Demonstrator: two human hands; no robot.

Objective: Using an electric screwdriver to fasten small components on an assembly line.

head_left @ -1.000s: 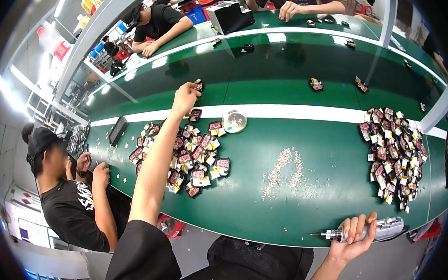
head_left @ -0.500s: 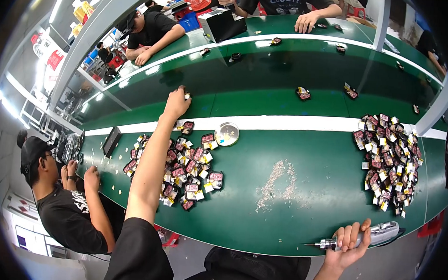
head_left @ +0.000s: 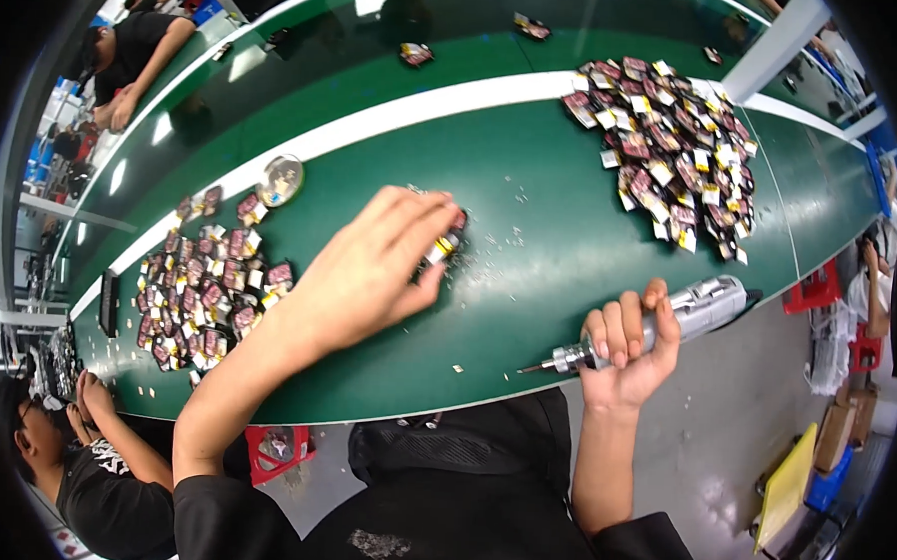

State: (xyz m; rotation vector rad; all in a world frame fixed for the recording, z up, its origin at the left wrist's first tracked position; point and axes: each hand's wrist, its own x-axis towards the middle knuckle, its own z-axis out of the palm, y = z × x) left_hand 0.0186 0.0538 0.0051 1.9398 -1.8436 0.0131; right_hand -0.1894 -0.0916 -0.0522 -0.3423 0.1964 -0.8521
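Observation:
My left hand is closed on a small black module with a dark red face and a yellow-and-white tab; the fingers hide much of it. It is held over the bench beside a scatter of tiny screws. My right hand grips a silver electric screwdriver, its bit pointing left above the bench's near edge. A spread of similar modules lies left of my left forearm, and a denser heap of them sits at the far right.
A round clear-lidded dish stands by the white rail. Beyond the rail, a green belt carries a few modules. A black tray is at the far left. A co-worker sits at lower left; a grey post rises at right.
My left hand has come back from the belt beyond the rail to the screws on the bench, now with a module in it. The view has turned right. My right hand keeps the screwdriver.

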